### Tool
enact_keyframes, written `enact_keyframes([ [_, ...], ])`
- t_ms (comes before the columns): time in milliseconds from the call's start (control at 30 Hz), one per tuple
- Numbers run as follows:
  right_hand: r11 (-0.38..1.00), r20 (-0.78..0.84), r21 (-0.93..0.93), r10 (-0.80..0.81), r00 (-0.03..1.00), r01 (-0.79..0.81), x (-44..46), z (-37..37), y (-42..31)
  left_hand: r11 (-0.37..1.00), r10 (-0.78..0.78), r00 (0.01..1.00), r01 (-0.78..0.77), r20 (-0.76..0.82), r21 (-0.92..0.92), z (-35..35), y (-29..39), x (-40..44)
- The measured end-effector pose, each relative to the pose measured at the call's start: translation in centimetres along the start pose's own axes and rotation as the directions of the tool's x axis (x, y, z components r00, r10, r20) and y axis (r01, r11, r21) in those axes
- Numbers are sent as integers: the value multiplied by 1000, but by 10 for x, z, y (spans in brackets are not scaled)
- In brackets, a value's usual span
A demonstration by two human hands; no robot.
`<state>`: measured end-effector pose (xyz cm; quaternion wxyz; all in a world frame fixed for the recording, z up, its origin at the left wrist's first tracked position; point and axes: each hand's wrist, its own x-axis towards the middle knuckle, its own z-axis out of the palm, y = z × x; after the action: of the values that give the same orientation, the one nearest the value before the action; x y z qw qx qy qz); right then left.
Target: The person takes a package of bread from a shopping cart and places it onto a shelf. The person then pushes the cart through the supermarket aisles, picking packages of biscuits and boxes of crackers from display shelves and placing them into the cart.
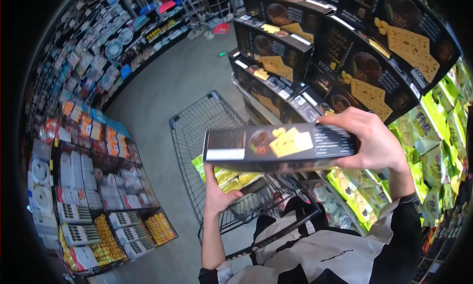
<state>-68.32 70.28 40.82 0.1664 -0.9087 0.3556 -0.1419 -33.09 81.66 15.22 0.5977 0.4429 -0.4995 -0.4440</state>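
Note:
A long black box (pixel 281 143) with a picture of yellow crackers on its side is held level between my two hands. My right hand (pixel 369 139) wraps round its right end, thumb below and fingers on top. At the lower left corner, my left hand (pixel 217 193) supports the box, its fingers partly hidden behind it and the thumb apart. Beneath the box stands a wire shopping cart (pixel 189 151), with green and yellow packets (pixel 234 179) inside it.
Stacked black cracker boxes (pixel 273 52) rise at the upper right, beside green snack bags (pixel 423 131) on the right. A low shelf unit (pixel 143 212) with packaged goods stands at left. Shelves of household goods (pixel 98 52) curve along the upper left. A red dustpan (pixel 221 28) lies farther back.

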Motion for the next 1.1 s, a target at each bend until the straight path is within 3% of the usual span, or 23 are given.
enact_keyframes([
  [67,994,153,88,-74,985,61,25,14,1,975,-215,973,218,-89,31,-31,-15,-29],
  [133,979,252,196,-111,961,62,51,30,-1,998,-66,960,58,-273,-35,-36,-25,-39],
  [200,964,341,245,-189,921,107,75,52,6,999,-33,903,15,-428,-45,-45,-37,-53],
  [300,932,167,304,-254,953,196,103,94,27,995,-14,832,-44,-555,-91,-63,-48,-74],
  [333,932,115,346,-154,981,105,112,103,31,992,-7,818,-69,-575,-110,-70,-49,-77],
  [400,900,-111,435,81,991,-25,121,141,37,980,-137,748,8,-649,-197,-82,-49,-79],
  [467,622,-76,767,335,939,-160,120,209,46,954,-264,665,72,-699,-292,-88,-44,-78],
  [500,708,-1,674,286,958,-210,113,240,60,929,-336,626,98,-704,-356,-92,-46,-78],
  [533,574,135,776,252,958,-260,105,272,67,899,-408,583,120,-703,-422,-96,-49,-79],
  [567,616,207,723,239,949,-313,97,302,76,862,-479,537,139,-695,-487,-100,-52,-79],
  [600,583,220,750,226,949,-312,90,320,75,846,-513,517,171,-685,-505,-102,-55,-79],
  [667,650,218,660,316,923,-378,84,351,76,808,-580,474,231,-662,-542,-104,-60,-79],
  [700,560,277,701,357,892,-441,85,361,80,786,-614,436,256,-658,-563,-104,-63,-79],
  [767,356,402,752,420,814,-555,83,378,89,814,-576,468,247,-671,-527,-105,-80,-87],
  [867,104,412,842,511,754,-530,73,393,104,769,-618,450,175,-645,-615,-98,-95,-90],
  [900,248,255,860,548,797,-445,70,388,94,723,-660,432,144,-614,-675,-96,-106,-95],
  [933,347,213,812,572,792,-469,70,380,80,672,-700,419,114,-578,-732,-92,-110,-96],
  [1000,372,99,826,643,759,-424,55,432,87,625,-720,460,102,-520,-774,-74,-119,-94],
  [1033,453,166,717,628,760,-530,62,409,63,590,-735,462,76,-496,-804,-66,-126,-93],
  [1067,570,153,624,580,800,-534,63,418,59,557,-747,464,46,-476,-829,-60,-135,-93],
  [1100,427,242,708,602,761,-562,72,428,49,552,-733,506,53,-454,-832,-58,-157,-101],
])
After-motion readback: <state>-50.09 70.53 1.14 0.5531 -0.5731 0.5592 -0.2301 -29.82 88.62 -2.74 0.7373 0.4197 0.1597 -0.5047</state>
